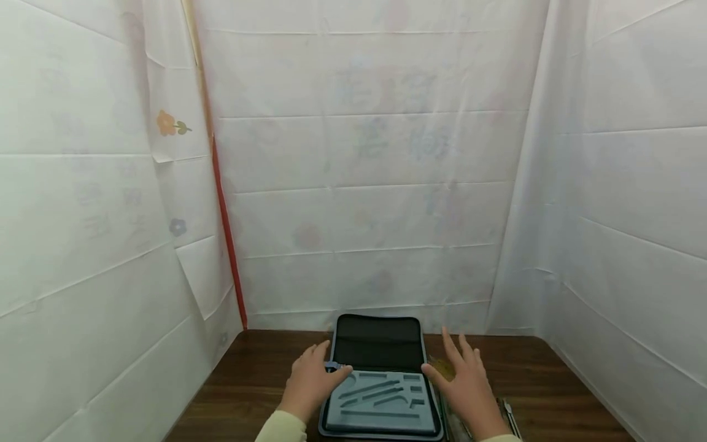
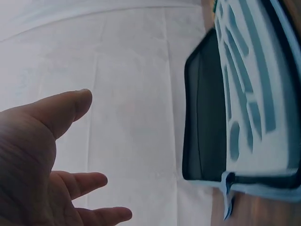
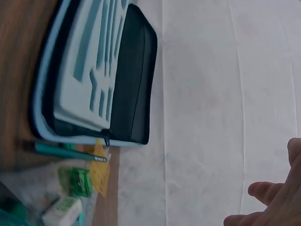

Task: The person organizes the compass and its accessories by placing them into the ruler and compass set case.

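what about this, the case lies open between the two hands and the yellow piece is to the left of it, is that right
Not quite: the yellow piece is to the right of the case, as the head view shows. The case does lie open between the left hand and the right hand.

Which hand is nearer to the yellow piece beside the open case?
Right. The right hand hovers by the yellow piece; the left hand is across the open case from it.
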### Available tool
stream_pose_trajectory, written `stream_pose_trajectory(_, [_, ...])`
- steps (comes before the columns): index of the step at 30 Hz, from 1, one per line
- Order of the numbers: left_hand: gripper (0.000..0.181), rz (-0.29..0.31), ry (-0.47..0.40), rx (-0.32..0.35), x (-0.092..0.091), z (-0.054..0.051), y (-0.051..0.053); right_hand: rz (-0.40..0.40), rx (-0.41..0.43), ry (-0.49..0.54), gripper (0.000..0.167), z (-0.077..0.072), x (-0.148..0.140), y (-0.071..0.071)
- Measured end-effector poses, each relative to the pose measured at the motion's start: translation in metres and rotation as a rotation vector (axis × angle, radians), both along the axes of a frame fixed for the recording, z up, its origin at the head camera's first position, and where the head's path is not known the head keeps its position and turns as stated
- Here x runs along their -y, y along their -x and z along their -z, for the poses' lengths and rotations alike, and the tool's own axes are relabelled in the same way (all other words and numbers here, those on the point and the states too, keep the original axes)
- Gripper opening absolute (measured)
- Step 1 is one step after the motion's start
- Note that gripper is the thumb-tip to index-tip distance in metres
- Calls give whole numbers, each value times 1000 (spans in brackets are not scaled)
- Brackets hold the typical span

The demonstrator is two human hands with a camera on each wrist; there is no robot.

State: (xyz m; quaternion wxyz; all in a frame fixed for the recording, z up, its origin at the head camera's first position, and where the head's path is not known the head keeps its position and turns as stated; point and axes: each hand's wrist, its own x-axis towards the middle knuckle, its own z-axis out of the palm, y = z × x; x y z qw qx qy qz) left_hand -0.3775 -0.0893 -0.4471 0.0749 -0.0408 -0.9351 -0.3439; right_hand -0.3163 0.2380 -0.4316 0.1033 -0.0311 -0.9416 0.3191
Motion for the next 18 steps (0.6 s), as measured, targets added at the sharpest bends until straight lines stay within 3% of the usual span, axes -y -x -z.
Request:
stream_pose_trajectory(9, [99,-54,-104,36,4,7,-24,-35,-29,145,95,21,20,-7])
stream_pose_trajectory(15, [103,-17,-216,120,-3,20,-26,-37,1,230,98,32,21,-12])
stream_pose_trajectory(18, [106,31,-311,157,-9,28,-24,-44,14,265,101,37,17,-14])
